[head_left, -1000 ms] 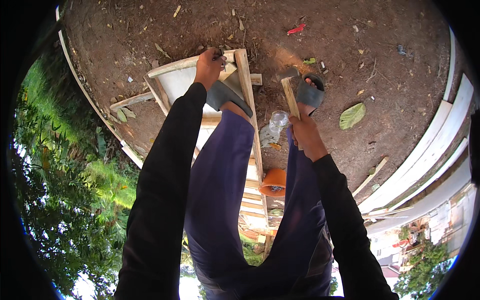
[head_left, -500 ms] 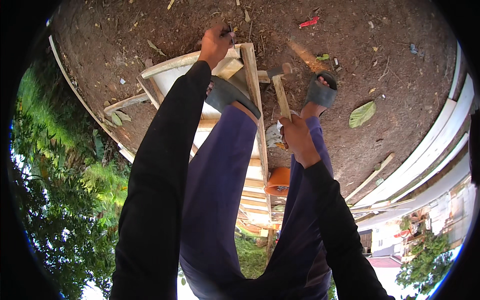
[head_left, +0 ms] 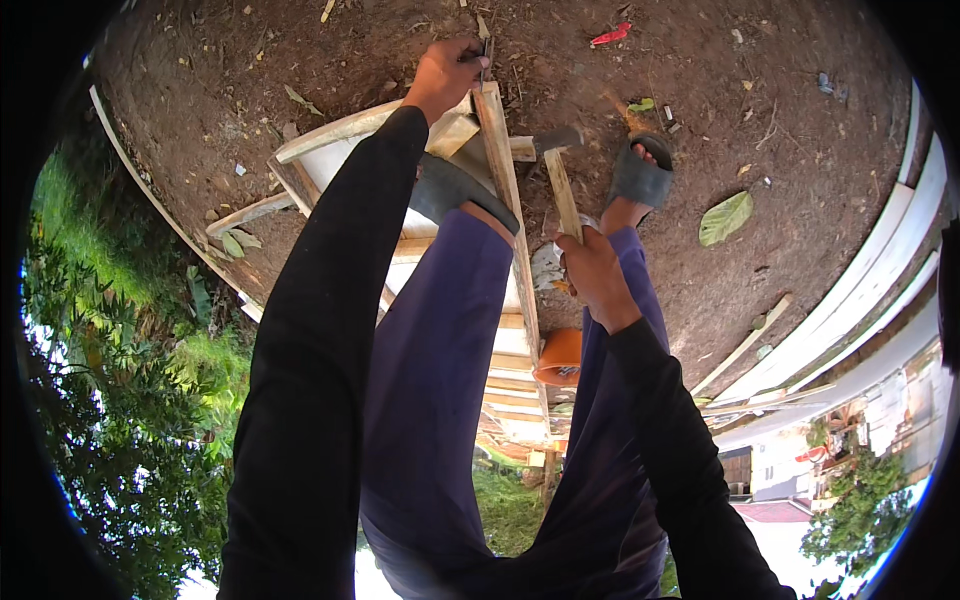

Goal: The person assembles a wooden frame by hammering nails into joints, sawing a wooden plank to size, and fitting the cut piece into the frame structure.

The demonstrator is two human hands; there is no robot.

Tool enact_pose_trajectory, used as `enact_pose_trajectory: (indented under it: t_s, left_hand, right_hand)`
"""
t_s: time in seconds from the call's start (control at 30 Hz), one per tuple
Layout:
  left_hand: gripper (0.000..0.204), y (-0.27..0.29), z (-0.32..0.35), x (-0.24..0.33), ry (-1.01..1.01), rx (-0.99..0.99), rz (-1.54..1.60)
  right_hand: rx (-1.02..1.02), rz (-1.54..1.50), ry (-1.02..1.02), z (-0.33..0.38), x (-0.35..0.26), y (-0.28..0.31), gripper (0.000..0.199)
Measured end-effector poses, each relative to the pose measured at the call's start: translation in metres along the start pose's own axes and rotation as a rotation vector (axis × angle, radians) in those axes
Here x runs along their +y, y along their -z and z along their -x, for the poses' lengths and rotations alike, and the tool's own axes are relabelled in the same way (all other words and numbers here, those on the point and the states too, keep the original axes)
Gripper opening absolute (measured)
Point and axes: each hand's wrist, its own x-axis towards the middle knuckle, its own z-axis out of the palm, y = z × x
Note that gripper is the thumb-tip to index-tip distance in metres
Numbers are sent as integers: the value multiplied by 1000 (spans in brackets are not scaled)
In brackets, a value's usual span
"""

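Note:
My left hand is at the far corner of a long wooden frame with pale panels. Its fingers pinch a thin, dark nail that stands at the end of the frame's right-hand beam. In my right hand is a hammer, gripped by its wooden handle, its dark head pointing away from me. The head hovers right of the beam, apart from the nail. Something white shows beside the right-hand fingers; I cannot make out what it is.
My left foot, in a dark slipper, rests on the frame; the other slipper is on brown soil. An orange bucket lies beside the frame. A loose wooden strip and long pale boards are at the right.
My left hand has shifted slightly up and right with the nail, now at the beam's end. The hammer head has turned a little; the right hand has barely moved.

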Motion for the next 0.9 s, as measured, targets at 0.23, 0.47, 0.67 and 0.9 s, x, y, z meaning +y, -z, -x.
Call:
enact_pose_trajectory:
  t_s: [0.23, 0.47, 0.67, 0.9]
  left_hand:
    - [22, -15, -14, -2, -91, 11, -18]
    - [25, -19, -27, -7, -105, -57, -171]
    - [25, -11, -31, -1, -45, -50, -213]
    - [24, -8, -27, -3, -26, -86, -259]
  right_hand:
    - [19, -124, 71, -6, 17, -4, 21]
    - [24, 63, 22, -6, 18, 5, 50]
    - [34, -61, 52, -11, 24, 6, 28]
    - [25, -69, 2, 0, -9, 20, 48]
